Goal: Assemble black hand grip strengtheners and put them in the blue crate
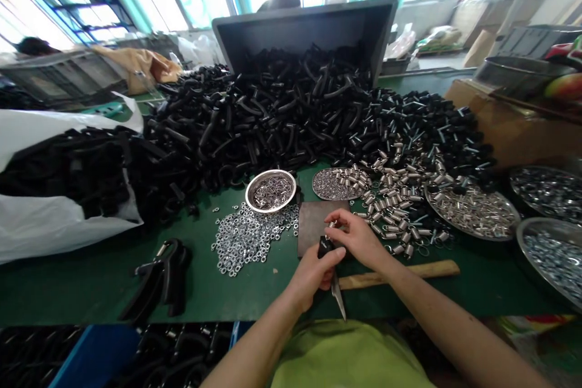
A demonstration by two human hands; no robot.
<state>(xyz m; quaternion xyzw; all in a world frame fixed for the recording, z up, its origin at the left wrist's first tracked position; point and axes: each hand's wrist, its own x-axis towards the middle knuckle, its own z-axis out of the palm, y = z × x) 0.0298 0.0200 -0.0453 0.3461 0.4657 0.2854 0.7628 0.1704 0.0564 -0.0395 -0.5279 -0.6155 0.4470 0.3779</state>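
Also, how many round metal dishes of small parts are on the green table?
5: a small bowl and a flat plate near the middle, a wide tray further right, a dish and another at the right edge. Others may be hidden.

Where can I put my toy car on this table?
Green table shows between the white sack, black grips and silver washers. Another strip lies past the wooden stick. Crowded at the black heap and springs.
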